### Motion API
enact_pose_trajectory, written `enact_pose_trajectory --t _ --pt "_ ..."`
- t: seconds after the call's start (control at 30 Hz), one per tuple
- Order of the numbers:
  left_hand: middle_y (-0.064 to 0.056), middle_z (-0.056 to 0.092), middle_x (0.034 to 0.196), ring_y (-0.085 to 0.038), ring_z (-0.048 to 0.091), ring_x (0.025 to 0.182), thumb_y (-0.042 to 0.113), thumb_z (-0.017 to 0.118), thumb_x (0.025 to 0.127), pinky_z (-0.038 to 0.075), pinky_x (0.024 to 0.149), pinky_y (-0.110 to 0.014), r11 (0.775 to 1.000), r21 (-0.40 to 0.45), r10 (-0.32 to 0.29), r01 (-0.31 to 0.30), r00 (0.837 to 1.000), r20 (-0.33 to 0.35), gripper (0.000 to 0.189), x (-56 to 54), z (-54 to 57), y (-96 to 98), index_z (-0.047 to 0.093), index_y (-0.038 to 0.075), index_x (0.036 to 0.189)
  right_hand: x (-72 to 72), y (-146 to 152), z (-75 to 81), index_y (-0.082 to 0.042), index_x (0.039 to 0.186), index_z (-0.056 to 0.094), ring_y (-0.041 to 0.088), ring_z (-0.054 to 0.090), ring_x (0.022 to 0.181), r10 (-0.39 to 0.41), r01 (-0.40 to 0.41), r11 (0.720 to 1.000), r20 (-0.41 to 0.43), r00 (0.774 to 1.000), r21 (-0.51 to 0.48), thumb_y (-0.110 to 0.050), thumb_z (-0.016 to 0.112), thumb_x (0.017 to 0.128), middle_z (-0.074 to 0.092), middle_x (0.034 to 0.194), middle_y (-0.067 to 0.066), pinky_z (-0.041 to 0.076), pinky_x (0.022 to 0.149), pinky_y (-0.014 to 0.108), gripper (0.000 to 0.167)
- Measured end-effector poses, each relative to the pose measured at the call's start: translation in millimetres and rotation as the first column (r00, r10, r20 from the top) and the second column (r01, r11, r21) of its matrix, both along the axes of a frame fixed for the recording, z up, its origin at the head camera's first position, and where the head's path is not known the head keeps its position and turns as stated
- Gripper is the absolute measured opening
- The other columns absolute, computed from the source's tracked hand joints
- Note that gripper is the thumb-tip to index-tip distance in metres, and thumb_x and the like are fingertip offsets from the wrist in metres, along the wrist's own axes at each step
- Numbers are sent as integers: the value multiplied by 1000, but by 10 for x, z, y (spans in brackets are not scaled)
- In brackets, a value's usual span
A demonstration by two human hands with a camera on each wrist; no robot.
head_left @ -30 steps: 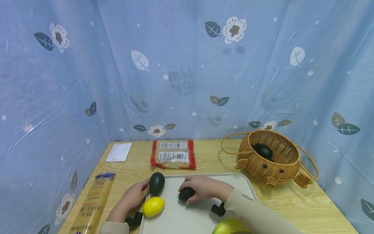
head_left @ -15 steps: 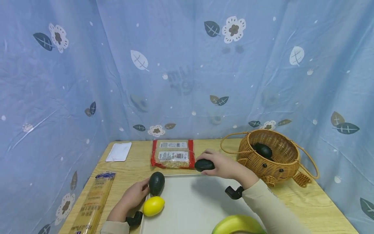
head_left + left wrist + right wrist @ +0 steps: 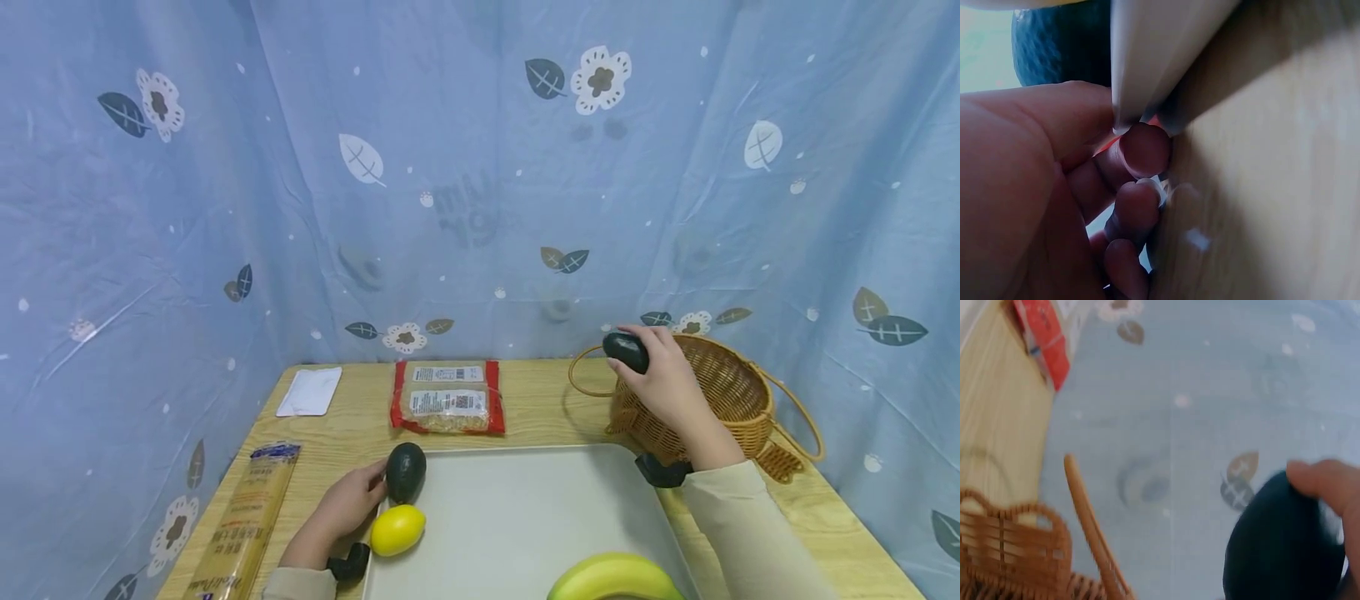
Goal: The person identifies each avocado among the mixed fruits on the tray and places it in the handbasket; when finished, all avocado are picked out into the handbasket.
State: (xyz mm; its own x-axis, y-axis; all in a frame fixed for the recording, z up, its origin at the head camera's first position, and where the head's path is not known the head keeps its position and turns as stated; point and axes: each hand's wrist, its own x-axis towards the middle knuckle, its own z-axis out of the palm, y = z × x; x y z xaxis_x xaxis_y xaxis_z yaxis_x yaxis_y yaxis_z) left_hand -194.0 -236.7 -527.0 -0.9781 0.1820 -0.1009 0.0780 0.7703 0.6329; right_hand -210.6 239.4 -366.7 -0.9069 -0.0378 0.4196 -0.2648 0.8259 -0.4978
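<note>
My right hand (image 3: 663, 375) holds a dark green avocado (image 3: 627, 352) in the air at the left side of the wicker basket (image 3: 720, 387). The same avocado (image 3: 1282, 544) appears between fingers and thumb in the right wrist view. At the left edge of the white tray (image 3: 517, 500), my left hand (image 3: 348, 504) grips the rim. In the left wrist view the thumb lies inside the tray wall (image 3: 1147, 56) and the fingertips curl against its outer side. Another avocado (image 3: 406, 473) sits in the tray's far left corner beside that hand, with a yellow lemon (image 3: 398, 530) just nearer.
A banana (image 3: 615, 577) lies at the tray's near right. Behind the tray is a red-edged clear packet (image 3: 448, 398). A long pack of noodles (image 3: 243, 525) and a white card (image 3: 309, 392) lie on the left. Blue curtains (image 3: 480, 167) close off the table's back and sides.
My right hand has lifted the avocado from the tray and carried it right and away from me, up to the basket. The left hand has stayed at the tray's edge.
</note>
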Motion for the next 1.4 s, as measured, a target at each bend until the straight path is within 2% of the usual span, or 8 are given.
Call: enact_pose_trajectory --t 0.13,0.3,0.47,0.67,0.83,1.1,1.27,1.4 --pt "-23 64 139 -44 59 128 11 61 103 43 108 -67 1000 2 6 -6 1000 5 48 -4 -9 8 56 4 151 20 176 -26 -2 154 46 55 51 116 -119 120 991 6 993 -57 -22 73 100 41 140 33 51 87 69 63" --pt "-23 64 140 -45 58 130 12 61 103 43 108 -67 1000 1 9 -9 1000 15 49 -5 -15 11 56 3 151 22 373 -88 1 156 40 60 48 116 -213 219 973 75 974 -71 -29 68 103 32 146 40 51 86 71 67" --pt "-22 64 140 -46 57 130 13 62 104 43 107 -68 1000 7 8 -8 999 31 48 2 -35 9 56 3 151 51 513 -120 4 157 35 62 48 115 -257 266 961 118 959 -73 -32 64 105 28 147 43 49 86 72 70" --pt "-21 63 141 -44 58 130 12 62 104 44 107 -67 1000 10 9 -9 1000 28 48 -4 -59 -3 56 3 151 64 535 -133 5 156 36 56 45 123 -288 296 952 91 953 -82 -22 59 107 34 143 39 46 90 71 61" --pt "-22 63 141 -44 58 130 11 61 105 44 108 -66 1000 4 -3 3 1000 16 47 -17 -43 0 55 2 151 117 477 -93 4 155 39 53 45 125 -268 273 960 70 961 -65 -19 59 107 38 141 35 46 91 69 57" --pt "-22 63 141 -43 59 129 11 61 104 44 108 -66 1000 7 -8 8 1000 5 47 -13 -29 1 56 2 150 243 278 75 1 153 44 51 46 123 -214 214 976 9 977 -43 -17 60 106 44 137 31 45 89 68 52" --pt "-21 65 138 -41 62 125 12 62 104 45 106 -66 1000 -8 -9 9 1000 0 46 -2 -35 -9 57 3 149 318 8 93 0 150 48 48 49 125 -105 105 994 -2 995 -27 -17 62 106 47 135 28 46 94 67 49" --pt "-20 66 138 -31 65 111 11 62 104 46 105 -65 1000 -5 -15 15 1000 -17 46 2 -27 -9 58 4 149 349 -345 84 -3 148 53 44 53 124 22 -23 1000 -16 1000 -1 -16 67 104 52 134 24 48 97 64 48"
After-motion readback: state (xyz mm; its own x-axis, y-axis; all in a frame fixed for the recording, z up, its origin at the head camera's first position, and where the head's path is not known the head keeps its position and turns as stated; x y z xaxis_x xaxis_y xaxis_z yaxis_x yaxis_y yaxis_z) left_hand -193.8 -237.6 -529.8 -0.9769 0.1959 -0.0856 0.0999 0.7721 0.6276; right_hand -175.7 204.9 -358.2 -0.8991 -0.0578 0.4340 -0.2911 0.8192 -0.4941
